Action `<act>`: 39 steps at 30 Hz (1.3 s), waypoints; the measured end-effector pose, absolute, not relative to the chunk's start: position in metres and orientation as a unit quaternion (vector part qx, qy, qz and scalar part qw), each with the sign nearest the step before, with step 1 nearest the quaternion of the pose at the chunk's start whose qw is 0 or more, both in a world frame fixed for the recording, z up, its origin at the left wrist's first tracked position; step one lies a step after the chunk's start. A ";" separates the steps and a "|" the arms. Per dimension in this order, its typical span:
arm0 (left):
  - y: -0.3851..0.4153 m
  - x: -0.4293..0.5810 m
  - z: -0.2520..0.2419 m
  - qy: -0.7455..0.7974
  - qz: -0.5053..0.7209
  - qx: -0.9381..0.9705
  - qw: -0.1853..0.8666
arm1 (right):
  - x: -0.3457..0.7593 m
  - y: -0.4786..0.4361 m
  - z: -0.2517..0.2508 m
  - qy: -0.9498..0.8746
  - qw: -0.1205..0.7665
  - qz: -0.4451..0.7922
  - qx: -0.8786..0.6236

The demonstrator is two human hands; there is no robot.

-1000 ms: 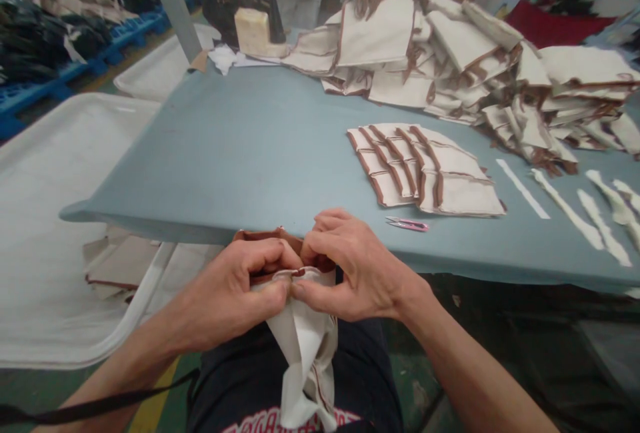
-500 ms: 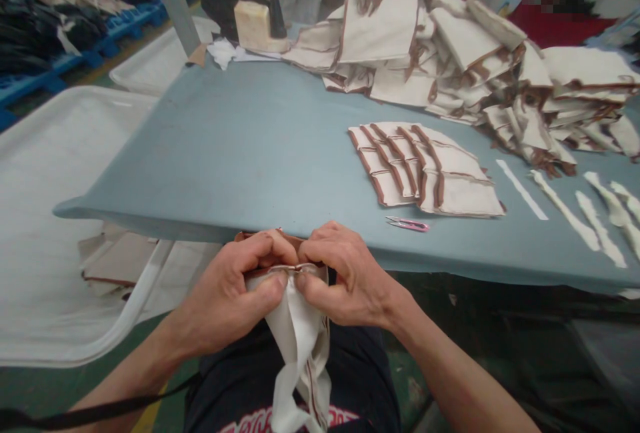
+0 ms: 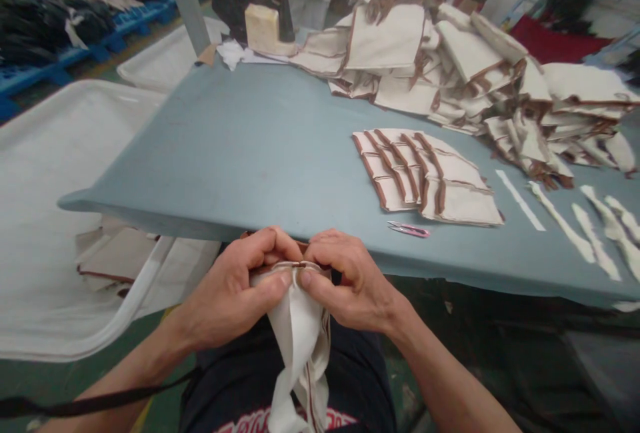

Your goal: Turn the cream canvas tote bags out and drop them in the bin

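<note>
A white fabric piece with brown edging (image 3: 300, 313) hangs in front of my body, just off the table's front edge. My left hand (image 3: 245, 286) pinches its top edge between thumb and fingers. Close beside it, my right hand (image 3: 345, 280) grips the same edge, the two thumbs nearly touching at a fold or seam. A loose white strip (image 3: 285, 400) dangles below. Pink-handled thread snips (image 3: 409, 229) lie on the blue table (image 3: 225, 146), near its front edge. Behind them is a fanned stack of white pieces with brown trim (image 3: 425, 176).
A large heap of brown-edged white pieces (image 3: 390, 40) covers the table's back right. Several white strips (image 3: 560, 223) lie at the right. A white tub (image 3: 60, 153) with fabric inside stands left, and a cream block (image 3: 263, 28) sits at the back.
Both hands keep their grip on the fabric at nearly the same place. The view has shifted slightly, and the table's contents appear a little displaced in it.
</note>
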State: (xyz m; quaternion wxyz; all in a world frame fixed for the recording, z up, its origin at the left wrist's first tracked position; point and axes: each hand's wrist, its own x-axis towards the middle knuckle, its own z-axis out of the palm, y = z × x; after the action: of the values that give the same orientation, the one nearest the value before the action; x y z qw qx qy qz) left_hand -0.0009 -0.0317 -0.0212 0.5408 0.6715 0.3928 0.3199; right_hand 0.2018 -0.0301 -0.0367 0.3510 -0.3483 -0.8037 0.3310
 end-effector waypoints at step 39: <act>-0.033 -0.003 -0.007 0.384 0.281 0.804 0.356 | 0.211 -0.027 -0.005 -0.875 0.219 0.251 -0.352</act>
State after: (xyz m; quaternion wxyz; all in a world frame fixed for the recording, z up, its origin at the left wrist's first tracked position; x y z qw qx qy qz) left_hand -0.0025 -0.0334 -0.0074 0.3564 0.8043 0.3837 0.2808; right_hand 0.2112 -0.0266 -0.0053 0.2188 -0.3522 -0.8746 0.2513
